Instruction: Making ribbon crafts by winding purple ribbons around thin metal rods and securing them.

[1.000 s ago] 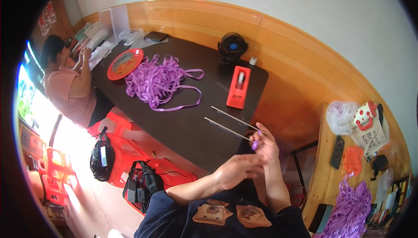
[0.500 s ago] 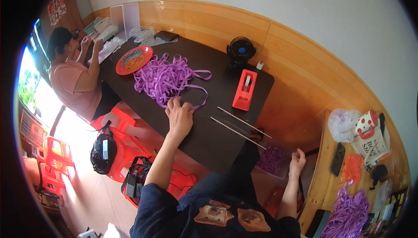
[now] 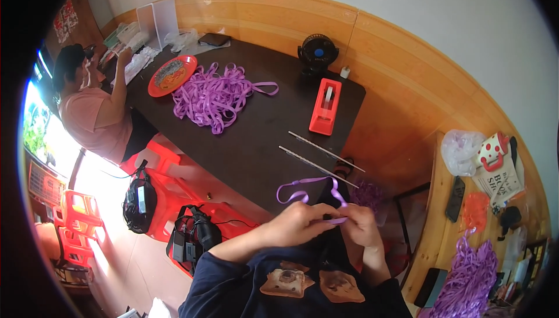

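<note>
Both my hands are together in front of my shirt, at the near edge of the dark table [image 3: 233, 167]. My left hand [image 3: 296, 224] has its fingers closed on a strip of purple ribbon [image 3: 303, 180]. Fingers of my right hand [image 3: 362, 226] are pinched on the same ribbon, touching or almost touching the left fingertips. A loose loop of the ribbon curls up beyond the hands. Farther off, a tangled pile of purple ribbon loops [image 3: 211, 98] lies on the table. Just past the hands are two thin, pale sticks [image 3: 314, 165], roughly parallel, which reach over the table's right edge.
A red tape dispenser [image 3: 322, 121] and a black fan [image 3: 318, 53] stand toward the wall. Beside the pile lies a red plate [image 3: 154, 86]. A wooden bench [image 3: 428, 245] at right holds more purple ribbon [image 3: 466, 280]. Another person [image 3: 96, 108] sits at left, near red stools [image 3: 157, 201].
My left hand has drawn a ribbon loop from the pile back toward my body. My right hand has come up from beside the table to meet it and now grips the ribbon too.
</note>
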Demonstrator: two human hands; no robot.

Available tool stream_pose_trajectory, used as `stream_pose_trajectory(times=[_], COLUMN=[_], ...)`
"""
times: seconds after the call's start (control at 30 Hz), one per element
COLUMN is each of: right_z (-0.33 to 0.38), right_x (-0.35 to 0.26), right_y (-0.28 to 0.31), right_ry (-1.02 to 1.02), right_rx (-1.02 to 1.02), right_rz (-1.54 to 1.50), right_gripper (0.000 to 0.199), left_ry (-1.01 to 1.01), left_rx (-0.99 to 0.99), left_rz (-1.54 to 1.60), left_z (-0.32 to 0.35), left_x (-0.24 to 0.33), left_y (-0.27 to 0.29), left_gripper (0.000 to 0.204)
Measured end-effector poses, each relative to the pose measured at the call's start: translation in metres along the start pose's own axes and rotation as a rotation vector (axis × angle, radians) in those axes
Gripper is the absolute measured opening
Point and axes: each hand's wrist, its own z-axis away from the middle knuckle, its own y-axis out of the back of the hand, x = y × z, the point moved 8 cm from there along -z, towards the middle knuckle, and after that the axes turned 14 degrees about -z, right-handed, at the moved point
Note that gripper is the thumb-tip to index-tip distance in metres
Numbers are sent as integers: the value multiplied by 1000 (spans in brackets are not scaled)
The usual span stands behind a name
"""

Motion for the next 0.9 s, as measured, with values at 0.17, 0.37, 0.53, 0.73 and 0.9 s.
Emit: stream_pose_trajectory(times=[0.17, 0.37, 0.53, 0.73, 0.9], right_z=[58, 103, 110, 42, 49], right_x=[11, 46, 58, -5, 1], right_y=[86, 136, 129, 50, 63], right_ry=[63, 50, -187, -104, 24], right_rx=[733, 1036, 798, 280, 323], right_rz=[-604, -755, 224, -234, -85], right_gripper=[22, 23, 57, 60, 25], left_ry=[216, 276, 336, 325, 358], left_rx=[-397, -279, -273, -477, -434], left_rz=[309, 777, 643, 446, 620], left_z=[10, -11, -34, -40, -40], left_x=[-43, -50, -42, -22, -23], left_y=[-2, -15, -40, -75, -73], left_gripper=[17, 18, 21, 21, 20])
